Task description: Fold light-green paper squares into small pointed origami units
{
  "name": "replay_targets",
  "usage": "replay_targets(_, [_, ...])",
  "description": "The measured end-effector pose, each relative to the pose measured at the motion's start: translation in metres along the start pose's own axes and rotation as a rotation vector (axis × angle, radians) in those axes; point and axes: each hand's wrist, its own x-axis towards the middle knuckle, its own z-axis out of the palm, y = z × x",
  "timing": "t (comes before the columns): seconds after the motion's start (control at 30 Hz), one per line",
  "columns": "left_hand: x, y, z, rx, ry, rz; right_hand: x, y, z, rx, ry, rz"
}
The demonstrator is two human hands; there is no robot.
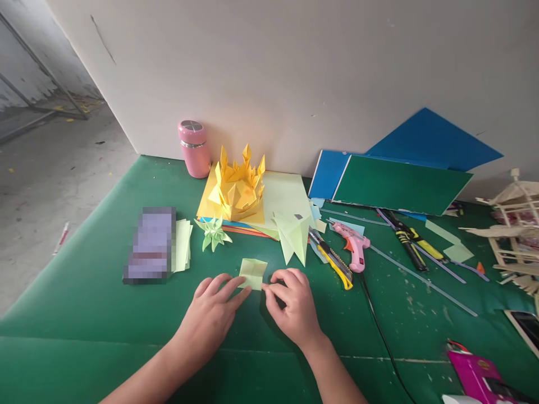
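Note:
A small light-green square of paper (253, 272) with a crease across it lies flat on the green table. My left hand (214, 307) comes in from the left, fingers stretched, with index and thumb tips resting on the paper's lower left. At the lower right corner, the curled fingers of my right hand (292, 303) hold the paper's edge. Just beyond my left hand is a pale green folded-paper star (213, 233). A larger pointed folded-paper piece (293, 235) lies beyond my right hand.
A yellow paper crown (239, 193) sits on stacked coloured sheets, near a pink flask (194, 150). At left are a pixelated phone-like slab (150, 244) and paper slips (182, 245). A yellow cutter (334, 261) and pink glue gun (353, 244) with a trailing cord lie right.

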Motion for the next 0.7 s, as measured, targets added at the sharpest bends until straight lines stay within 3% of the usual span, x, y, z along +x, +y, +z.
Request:
replay_targets(0.17, [0.008,-0.015,-0.01,-0.152,-0.072,0.069,0.003,0.01,0.0,0.171,0.09,0.099])
replay_targets(0.23, [0.011,-0.017,-0.014,-0.192,-0.116,0.124,0.005,0.012,0.002,0.264,0.029,0.102])
replay_targets(0.3, [0.012,-0.015,-0.015,-0.219,-0.081,0.133,0.006,0.012,0.005,0.355,-0.079,0.083])
replay_targets(0.43, [0.013,0.0,-0.004,-0.177,-0.025,0.045,0.007,0.007,0.007,0.45,-0.237,0.027])
replay_targets(0.7, [0.012,0.009,0.005,-0.076,-0.026,-0.001,0.008,0.008,0.005,0.443,-0.15,0.079])
